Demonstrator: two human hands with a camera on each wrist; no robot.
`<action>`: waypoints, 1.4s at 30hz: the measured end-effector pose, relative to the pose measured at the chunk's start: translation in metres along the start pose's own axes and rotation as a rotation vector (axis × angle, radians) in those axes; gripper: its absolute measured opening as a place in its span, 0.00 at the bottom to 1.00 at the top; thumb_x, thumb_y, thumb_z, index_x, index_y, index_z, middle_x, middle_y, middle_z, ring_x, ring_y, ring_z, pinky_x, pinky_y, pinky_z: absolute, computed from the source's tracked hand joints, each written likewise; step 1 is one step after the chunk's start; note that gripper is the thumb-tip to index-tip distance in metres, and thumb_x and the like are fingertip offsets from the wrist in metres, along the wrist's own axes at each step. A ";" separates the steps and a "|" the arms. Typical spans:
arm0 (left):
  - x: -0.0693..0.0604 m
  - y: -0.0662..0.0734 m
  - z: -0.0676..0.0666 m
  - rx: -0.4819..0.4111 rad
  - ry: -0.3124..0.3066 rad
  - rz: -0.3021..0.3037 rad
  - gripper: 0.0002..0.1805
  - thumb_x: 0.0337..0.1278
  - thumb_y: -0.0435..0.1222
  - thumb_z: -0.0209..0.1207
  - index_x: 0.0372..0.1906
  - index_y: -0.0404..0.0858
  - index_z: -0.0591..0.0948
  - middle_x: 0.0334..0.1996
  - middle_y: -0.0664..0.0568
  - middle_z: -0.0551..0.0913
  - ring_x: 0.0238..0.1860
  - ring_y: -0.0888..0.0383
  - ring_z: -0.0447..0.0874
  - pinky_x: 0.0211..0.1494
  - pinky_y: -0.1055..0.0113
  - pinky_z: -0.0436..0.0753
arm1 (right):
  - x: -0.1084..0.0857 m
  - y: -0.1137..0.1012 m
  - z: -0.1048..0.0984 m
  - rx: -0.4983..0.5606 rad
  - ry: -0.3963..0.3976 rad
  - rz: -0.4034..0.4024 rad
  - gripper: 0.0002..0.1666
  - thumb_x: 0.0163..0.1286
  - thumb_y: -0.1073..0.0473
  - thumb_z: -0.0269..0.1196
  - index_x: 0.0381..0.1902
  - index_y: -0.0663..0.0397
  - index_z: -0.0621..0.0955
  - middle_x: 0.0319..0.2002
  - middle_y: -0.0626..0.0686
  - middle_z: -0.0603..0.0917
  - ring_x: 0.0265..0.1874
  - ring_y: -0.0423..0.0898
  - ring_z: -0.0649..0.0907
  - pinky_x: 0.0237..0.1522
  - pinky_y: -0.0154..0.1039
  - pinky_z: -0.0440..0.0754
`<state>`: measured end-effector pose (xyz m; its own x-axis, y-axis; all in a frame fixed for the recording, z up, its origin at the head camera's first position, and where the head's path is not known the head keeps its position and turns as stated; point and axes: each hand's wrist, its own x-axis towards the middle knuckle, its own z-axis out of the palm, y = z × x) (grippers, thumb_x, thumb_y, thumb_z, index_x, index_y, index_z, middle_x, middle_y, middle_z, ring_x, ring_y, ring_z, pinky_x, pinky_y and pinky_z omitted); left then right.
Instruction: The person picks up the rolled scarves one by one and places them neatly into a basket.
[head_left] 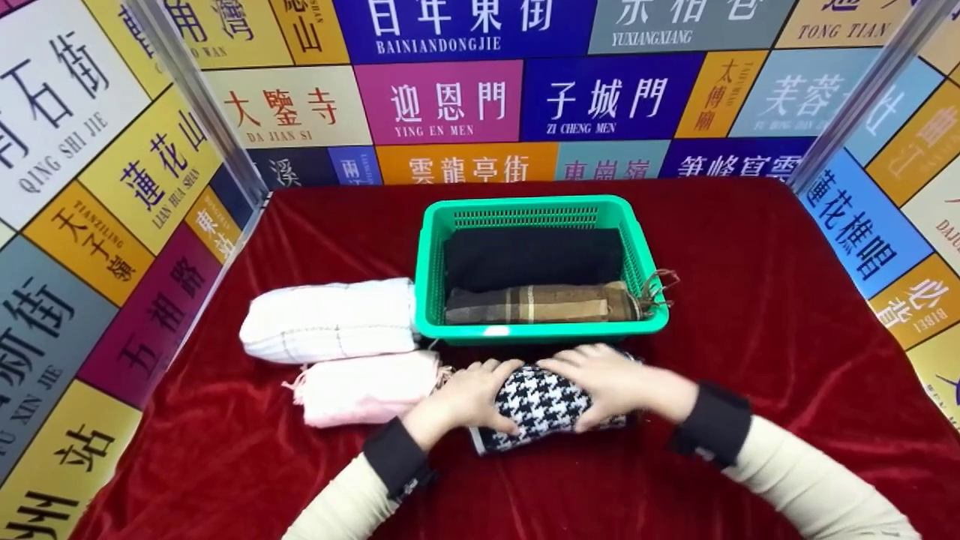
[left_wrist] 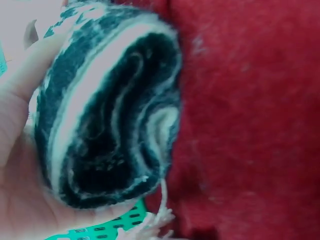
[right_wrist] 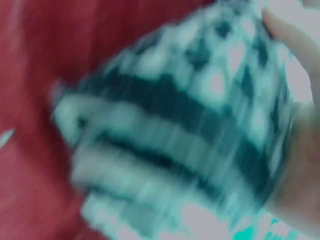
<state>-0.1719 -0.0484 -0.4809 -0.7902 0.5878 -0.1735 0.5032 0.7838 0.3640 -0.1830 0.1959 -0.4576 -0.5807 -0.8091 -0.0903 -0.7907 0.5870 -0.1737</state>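
Note:
A rolled black-and-white houndstooth scarf [head_left: 538,397] lies on the red cloth in front of the green basket [head_left: 429,262]. My left hand [head_left: 466,396] grips its left end, thumb on the near side and fingers over the far side. On the other end, my right hand [head_left: 613,384] holds the roll the same way. The left wrist view shows the scarf's spiral end [left_wrist: 112,125] with the thumb and palm around it. Layered, folded edges of the scarf [right_wrist: 200,115] appear blurred in the right wrist view, the hand at the right side.
A black folded cloth [head_left: 532,259] and a brown plaid rolled scarf [head_left: 540,304] with fringe lie inside the basket. Left of it are a white checked roll [head_left: 330,319] and a pink fringed scarf roll [head_left: 367,390]. Sign-printed panels [head_left: 435,101] enclose the red-covered table [head_left: 780,315].

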 end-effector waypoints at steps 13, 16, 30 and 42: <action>-0.018 -0.019 0.011 -0.355 0.021 -0.148 0.58 0.21 0.51 0.75 0.66 0.41 0.59 0.58 0.40 0.68 0.60 0.45 0.66 0.61 0.50 0.66 | -0.042 0.060 0.030 0.653 0.041 0.149 0.52 0.42 0.49 0.73 0.63 0.57 0.62 0.55 0.55 0.72 0.52 0.50 0.72 0.53 0.41 0.70; -0.024 -0.019 0.014 -0.337 0.040 -0.146 0.60 0.20 0.51 0.75 0.66 0.40 0.56 0.58 0.40 0.69 0.60 0.45 0.66 0.62 0.51 0.65 | -0.045 0.061 0.035 0.739 0.032 0.152 0.58 0.40 0.52 0.74 0.65 0.59 0.57 0.57 0.57 0.69 0.53 0.50 0.71 0.54 0.35 0.67; -0.017 -0.020 0.018 -0.376 0.095 -0.107 0.52 0.18 0.40 0.77 0.60 0.44 0.62 0.46 0.41 0.79 0.47 0.45 0.78 0.51 0.55 0.74 | -0.047 0.059 0.039 0.598 0.091 0.194 0.54 0.37 0.55 0.72 0.63 0.55 0.61 0.49 0.55 0.76 0.42 0.47 0.77 0.43 0.37 0.75; -0.028 -0.014 0.011 -0.635 0.235 -0.008 0.51 0.18 0.27 0.72 0.61 0.42 0.62 0.50 0.40 0.75 0.48 0.47 0.75 0.52 0.55 0.73 | -0.059 0.040 0.008 0.625 0.140 0.162 0.50 0.39 0.58 0.72 0.62 0.49 0.63 0.47 0.49 0.77 0.40 0.41 0.78 0.41 0.35 0.74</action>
<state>-0.1526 -0.0736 -0.4910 -0.8841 0.4672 -0.0012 0.2504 0.4760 0.8430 -0.1784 0.2666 -0.4672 -0.7359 -0.6758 -0.0421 -0.4547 0.5393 -0.7088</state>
